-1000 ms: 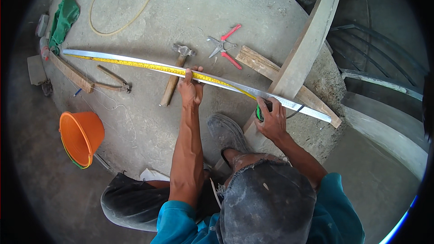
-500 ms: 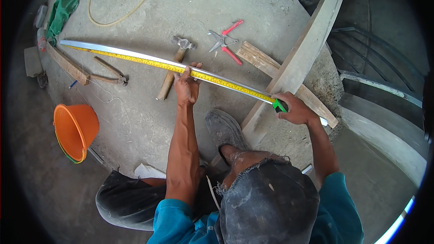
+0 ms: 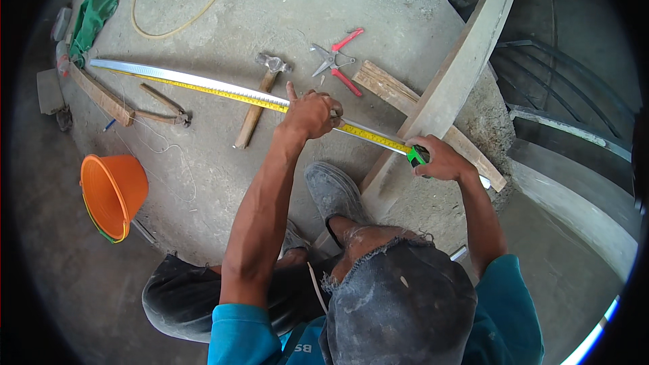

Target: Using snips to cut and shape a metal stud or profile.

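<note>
A long silvery metal strip [image 3: 182, 78] reaches from the upper left toward my right side, and the yellow blade [image 3: 372, 138] of a tape measure is drawn out along it. My right hand [image 3: 443, 161] grips the green and black tape measure case [image 3: 418, 155] at the strip's right part, above a concrete beam. My left hand [image 3: 309, 116] has its back up and its fingers curled over strip and blade, one digit pointing away; its grip underneath is hidden. Left of that hand, a hammer [image 3: 251, 122] with a wooden handle lies by the strip.
Red-handled snips [image 3: 331, 61] lie beyond the strip. A wooden board [image 3: 389, 88] crosses under the slanting concrete beam [image 3: 466, 61]. At left are an orange bucket [image 3: 115, 186], pincers [image 3: 169, 111], a wood piece [image 3: 101, 94] and green cloth [image 3: 94, 13]. My shod foot [image 3: 332, 189] is nearby.
My left hand has slid right along the strip and turned from palm up to back up, over the blade. My right hand and the tape measure case stay nearly still.
</note>
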A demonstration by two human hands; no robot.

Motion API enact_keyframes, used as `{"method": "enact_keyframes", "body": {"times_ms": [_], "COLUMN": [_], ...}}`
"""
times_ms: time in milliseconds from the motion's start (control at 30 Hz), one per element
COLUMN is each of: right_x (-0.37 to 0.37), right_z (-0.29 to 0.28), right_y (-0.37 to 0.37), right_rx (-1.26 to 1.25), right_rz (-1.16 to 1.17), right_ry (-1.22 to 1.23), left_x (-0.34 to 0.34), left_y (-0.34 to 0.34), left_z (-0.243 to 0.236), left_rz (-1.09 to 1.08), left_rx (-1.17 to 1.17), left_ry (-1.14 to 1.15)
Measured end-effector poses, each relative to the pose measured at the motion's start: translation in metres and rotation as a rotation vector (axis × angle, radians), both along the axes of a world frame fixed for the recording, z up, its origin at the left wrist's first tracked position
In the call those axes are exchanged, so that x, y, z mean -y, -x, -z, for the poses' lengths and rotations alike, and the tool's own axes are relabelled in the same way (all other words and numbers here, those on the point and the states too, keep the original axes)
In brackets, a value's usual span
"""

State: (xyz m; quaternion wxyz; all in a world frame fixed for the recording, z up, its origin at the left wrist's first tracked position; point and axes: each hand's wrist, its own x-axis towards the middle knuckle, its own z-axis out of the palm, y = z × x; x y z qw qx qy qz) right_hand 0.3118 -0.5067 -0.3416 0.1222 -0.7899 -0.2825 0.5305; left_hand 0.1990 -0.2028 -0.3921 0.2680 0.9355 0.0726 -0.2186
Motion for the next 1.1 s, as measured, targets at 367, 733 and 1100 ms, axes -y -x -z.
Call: {"method": "enact_keyframes", "body": {"times_ms": [367,733,1100], "right_x": [0.002,0.007,-0.126], "right_z": [0.003,0.049,0.057], "right_y": [0.065,0.124,-0.006], "right_rx": [0.51,0.98,0.817], "right_rz": [0.061,0.074,0.13], "right_ry": [-0.04,-0.143,-0.445], "left_x": [0.0,0.008,0.008], "left_y": [0.021,0.025,0.031], "left_z": [0.032,0.038,0.047], "left_rz": [-0.058,0.009,-0.014], "left_rx": [0.102,0.142,0.305], "left_ry": [0.079,-0.036,-0.016]}}
